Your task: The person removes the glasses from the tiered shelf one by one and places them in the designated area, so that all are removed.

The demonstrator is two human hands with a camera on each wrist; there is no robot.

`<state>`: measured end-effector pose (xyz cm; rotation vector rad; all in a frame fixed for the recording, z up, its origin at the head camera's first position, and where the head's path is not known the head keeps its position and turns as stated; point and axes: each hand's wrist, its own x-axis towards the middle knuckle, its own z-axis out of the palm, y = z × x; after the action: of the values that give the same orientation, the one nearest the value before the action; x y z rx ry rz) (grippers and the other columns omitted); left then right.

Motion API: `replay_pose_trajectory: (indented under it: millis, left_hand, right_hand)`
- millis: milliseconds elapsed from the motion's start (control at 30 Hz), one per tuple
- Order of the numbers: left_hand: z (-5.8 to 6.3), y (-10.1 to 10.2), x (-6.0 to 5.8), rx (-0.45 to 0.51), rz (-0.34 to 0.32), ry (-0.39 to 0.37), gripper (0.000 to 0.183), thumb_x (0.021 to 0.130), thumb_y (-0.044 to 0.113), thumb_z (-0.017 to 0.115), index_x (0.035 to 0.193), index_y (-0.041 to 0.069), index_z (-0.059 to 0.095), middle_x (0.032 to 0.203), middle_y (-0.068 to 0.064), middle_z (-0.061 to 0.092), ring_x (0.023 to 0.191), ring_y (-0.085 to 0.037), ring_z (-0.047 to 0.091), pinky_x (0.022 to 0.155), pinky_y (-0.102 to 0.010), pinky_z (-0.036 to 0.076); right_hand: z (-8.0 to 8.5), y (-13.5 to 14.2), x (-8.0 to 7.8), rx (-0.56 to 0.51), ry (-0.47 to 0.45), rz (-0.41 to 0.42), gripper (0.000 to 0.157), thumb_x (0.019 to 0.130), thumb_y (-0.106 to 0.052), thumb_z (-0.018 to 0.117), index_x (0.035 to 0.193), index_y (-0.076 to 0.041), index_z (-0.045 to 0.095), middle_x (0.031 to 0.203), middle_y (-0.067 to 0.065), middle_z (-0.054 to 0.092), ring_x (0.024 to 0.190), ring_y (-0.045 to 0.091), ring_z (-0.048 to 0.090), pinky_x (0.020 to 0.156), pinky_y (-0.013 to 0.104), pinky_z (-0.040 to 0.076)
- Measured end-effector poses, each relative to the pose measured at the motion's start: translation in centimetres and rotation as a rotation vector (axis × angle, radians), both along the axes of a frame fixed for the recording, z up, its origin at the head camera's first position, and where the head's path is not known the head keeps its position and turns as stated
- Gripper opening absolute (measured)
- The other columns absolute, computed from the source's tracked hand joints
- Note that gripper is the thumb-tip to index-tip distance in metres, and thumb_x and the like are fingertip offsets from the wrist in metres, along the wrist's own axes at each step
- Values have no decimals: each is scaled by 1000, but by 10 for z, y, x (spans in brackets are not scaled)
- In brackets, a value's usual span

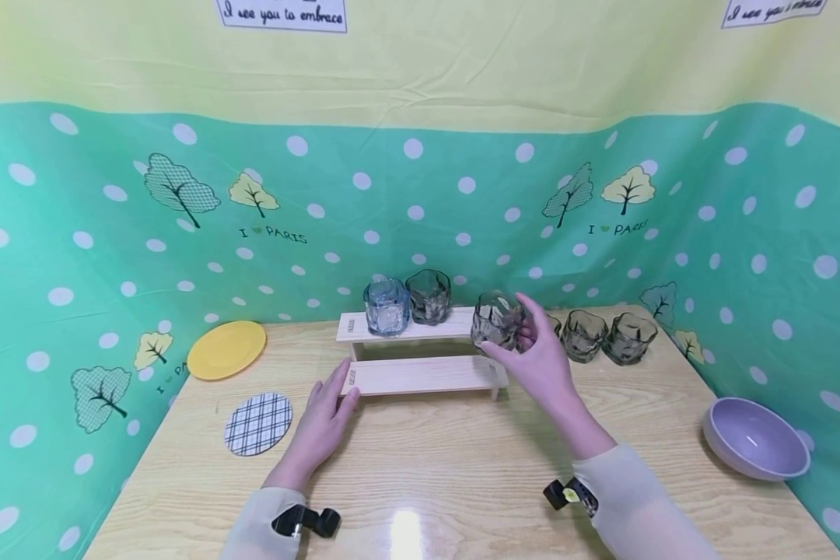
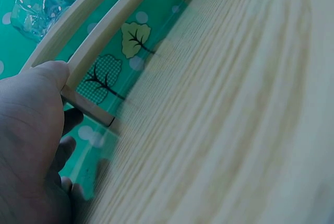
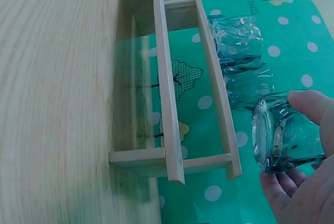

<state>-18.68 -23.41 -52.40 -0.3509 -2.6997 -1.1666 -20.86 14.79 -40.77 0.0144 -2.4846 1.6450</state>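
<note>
My right hand (image 1: 542, 362) grips a smoky grey glass (image 1: 495, 320) with wavy sides, thumb and fingers around it, at the right end of the two-step wooden shelf (image 1: 420, 376). In the right wrist view, this glass (image 3: 284, 130) stands off from the upper board. My left hand (image 1: 325, 420) holds the shelf's left end, its thumb at the front corner of the lower board and its fingers along the side. On the upper step, a bluish glass (image 1: 386, 309) and another grey glass (image 1: 428, 296) stand side by side at the left. The lower board carries nothing.
More grey glasses (image 1: 584, 336) stand in a row right of the shelf, one partly behind my right hand. A purple bowl (image 1: 756, 439) sits at the table's right edge. Leftward lie a yellow plate (image 1: 227, 351) and a checked round coaster (image 1: 258, 424). Patterned cloth surrounds the wooden table (image 1: 448, 467).
</note>
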Motion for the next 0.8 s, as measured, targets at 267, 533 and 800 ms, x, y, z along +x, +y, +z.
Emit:
replay_pose_trajectory:
  millis: [267, 533, 800]
  left_hand:
    - [-1, -1, 1, -3, -2, -6, 65, 121, 34, 46, 177, 9, 23, 178, -20, 31, 163, -39, 31, 136, -64, 4]
    - [1, -1, 1, -3, -5, -11, 66, 121, 34, 46, 177, 8, 23, 178, -20, 30, 163, -39, 31, 136, -63, 4]
    - [1, -1, 1, -2, -3, -5, 66, 121, 34, 46, 177, 8, 23, 178, -20, 31, 163, -39, 31, 135, -64, 4]
  right_hand:
    - [-2, 15, 14, 39, 4, -3, 112, 85, -49, 97, 174, -42, 30, 159, 21, 51, 143, 42, 54, 124, 56, 45]
    - [-6, 33, 24, 57, -12, -13, 116, 84, -50, 97, 176, -35, 27, 158, 26, 50, 143, 47, 53, 123, 59, 46]
    - [-13, 52, 32, 93, -6, -29, 115, 86, -49, 96, 176, -30, 26, 157, 29, 50, 145, 48, 52, 125, 58, 43]
